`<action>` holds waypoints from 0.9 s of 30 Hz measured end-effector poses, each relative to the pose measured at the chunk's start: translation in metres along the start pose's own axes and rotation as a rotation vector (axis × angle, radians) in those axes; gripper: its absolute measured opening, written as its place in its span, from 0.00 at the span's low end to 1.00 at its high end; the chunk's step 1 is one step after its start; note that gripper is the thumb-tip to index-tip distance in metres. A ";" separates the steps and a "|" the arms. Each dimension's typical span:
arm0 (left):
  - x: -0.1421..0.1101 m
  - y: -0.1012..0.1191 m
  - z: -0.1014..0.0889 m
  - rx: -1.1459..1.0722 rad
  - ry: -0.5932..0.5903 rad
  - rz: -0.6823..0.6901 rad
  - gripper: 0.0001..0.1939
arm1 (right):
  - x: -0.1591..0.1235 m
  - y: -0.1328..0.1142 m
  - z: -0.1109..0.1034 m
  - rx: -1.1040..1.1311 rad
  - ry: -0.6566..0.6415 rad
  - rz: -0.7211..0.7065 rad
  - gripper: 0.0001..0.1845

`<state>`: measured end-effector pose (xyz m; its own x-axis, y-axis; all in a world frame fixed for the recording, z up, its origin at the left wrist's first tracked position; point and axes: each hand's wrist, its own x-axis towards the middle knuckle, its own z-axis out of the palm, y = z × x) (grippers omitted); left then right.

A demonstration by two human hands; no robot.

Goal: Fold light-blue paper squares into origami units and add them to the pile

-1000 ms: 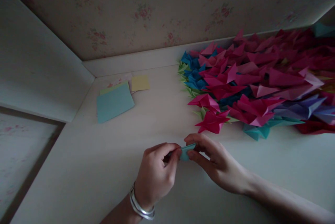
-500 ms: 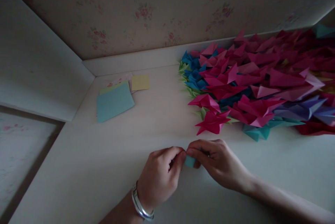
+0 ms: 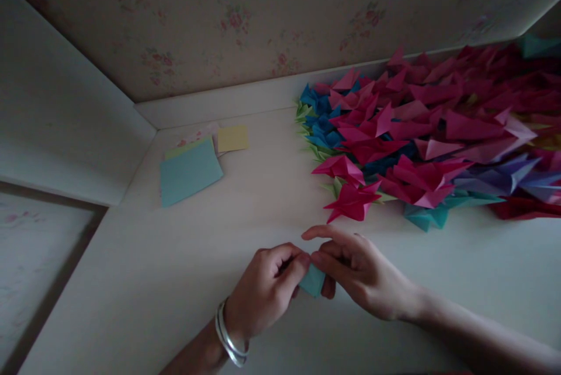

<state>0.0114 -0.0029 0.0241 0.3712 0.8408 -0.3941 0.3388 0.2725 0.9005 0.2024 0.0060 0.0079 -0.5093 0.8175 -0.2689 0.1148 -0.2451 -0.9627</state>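
A small folded piece of light blue paper (image 3: 312,281) is held between my two hands, low in the middle of the view. My left hand (image 3: 274,284), with silver bangles at the wrist, pinches its upper left edge between thumb and fingers. On the other side my right hand (image 3: 355,270) grips the paper with the thumb and lower fingers, while its index finger stretches out to the left above. Part of the paper is hidden behind the fingers.
Many folded paper cranes (image 3: 421,129), mostly pink and red, are heaped at the right along the wall. At left lie a light blue paper sheet (image 3: 190,170) and a small yellow sheet (image 3: 232,138) on the white tabletop (image 3: 258,200). A white panel (image 3: 65,118) stands at far left.
My right index finger has lifted off the paper and straightened. More of the folded blue paper shows below my fingertips. The view has shifted slightly.
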 end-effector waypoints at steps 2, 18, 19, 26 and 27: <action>-0.001 0.002 0.000 0.045 -0.009 0.040 0.18 | -0.001 0.000 0.001 0.010 -0.006 -0.014 0.16; 0.002 -0.006 -0.003 -0.428 0.013 -0.146 0.19 | 0.002 -0.011 -0.011 -0.245 -0.095 -0.329 0.12; 0.002 -0.007 -0.003 -0.421 0.012 -0.153 0.19 | 0.002 -0.010 -0.011 -0.255 -0.069 -0.336 0.12; 0.000 -0.002 -0.003 -0.318 0.126 0.075 0.19 | 0.008 -0.010 -0.011 -0.097 0.014 -0.153 0.21; -0.001 -0.001 -0.003 -0.340 0.137 0.105 0.17 | 0.009 -0.011 -0.012 -0.098 0.029 -0.141 0.23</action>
<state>0.0078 -0.0021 0.0239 0.2623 0.9207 -0.2888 -0.0098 0.3018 0.9533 0.2070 0.0222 0.0158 -0.5013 0.8553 -0.1309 0.1278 -0.0764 -0.9889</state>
